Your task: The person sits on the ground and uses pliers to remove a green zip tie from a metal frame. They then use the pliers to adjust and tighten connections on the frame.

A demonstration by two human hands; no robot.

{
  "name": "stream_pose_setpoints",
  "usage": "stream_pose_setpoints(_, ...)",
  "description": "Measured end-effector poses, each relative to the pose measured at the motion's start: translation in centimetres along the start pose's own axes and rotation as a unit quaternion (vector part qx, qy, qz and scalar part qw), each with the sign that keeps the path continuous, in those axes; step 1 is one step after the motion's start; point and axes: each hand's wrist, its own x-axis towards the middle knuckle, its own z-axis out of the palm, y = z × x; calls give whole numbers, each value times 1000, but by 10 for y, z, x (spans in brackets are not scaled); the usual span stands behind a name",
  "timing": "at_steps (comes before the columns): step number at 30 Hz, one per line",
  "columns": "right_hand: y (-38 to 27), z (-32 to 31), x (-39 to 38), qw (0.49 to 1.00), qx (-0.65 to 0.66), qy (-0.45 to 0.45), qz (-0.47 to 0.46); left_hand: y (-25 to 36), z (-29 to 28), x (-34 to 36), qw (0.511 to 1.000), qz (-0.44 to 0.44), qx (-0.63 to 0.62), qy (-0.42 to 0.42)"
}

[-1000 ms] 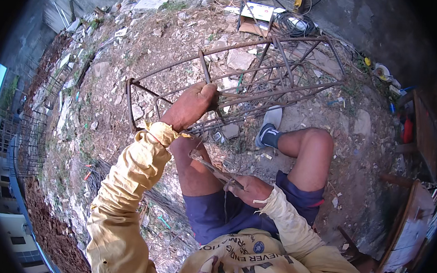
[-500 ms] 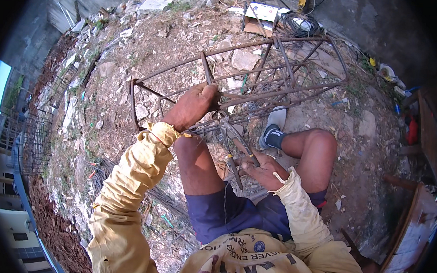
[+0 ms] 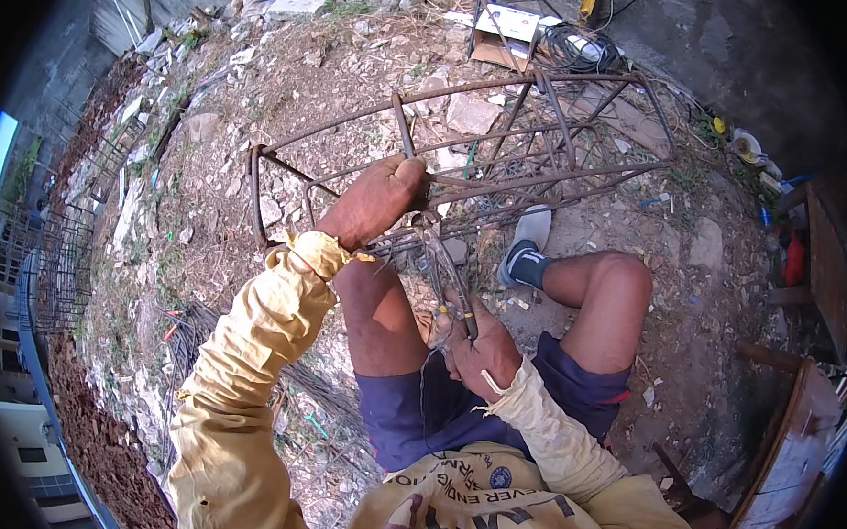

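My left hand [image 3: 374,200] is closed around a bar of a rusty steel rebar cage [image 3: 402,122], which lies across the upper middle of the view. Below that hand, my right hand [image 3: 476,353] grips long pliers [image 3: 447,266], their jaws up against the cage's near bars. A thin wire hangs from around the right hand over my shorts. My bare knees are bent to either side of the right hand, and a sandalled foot [image 3: 531,232] rests beside the cage.
Rubble [image 3: 303,4] is strewn over the dirt. A cardboard box [image 3: 497,48] and coiled cable [image 3: 574,47] stand by the wall. Wooden furniture [image 3: 825,276] is at right, with a red object [image 3: 793,255]. Bundled rods lie lower left; more mesh stands at far left.
The pliers in my right hand have risen from over my thigh to the cage bars below my left hand, and then turned more upright. My left hand keeps its grip on the cage.
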Motion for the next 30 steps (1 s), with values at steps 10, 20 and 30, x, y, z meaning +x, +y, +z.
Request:
stream_pose_setpoints(10, 13, -46, 7, 792, 475, -343, 169, -3, 2, 3, 993, -35, -110, -38)
stream_pose_setpoints(20, -22, -73, -17, 884, -425, 65, -185, -2, -9, 0, 988, -102, -24, -116)
stream_pose_setpoints(30, -22, -145, 43, 785, -540, 16, -303, -22, -6, 3, 967, 207, 132, -74)
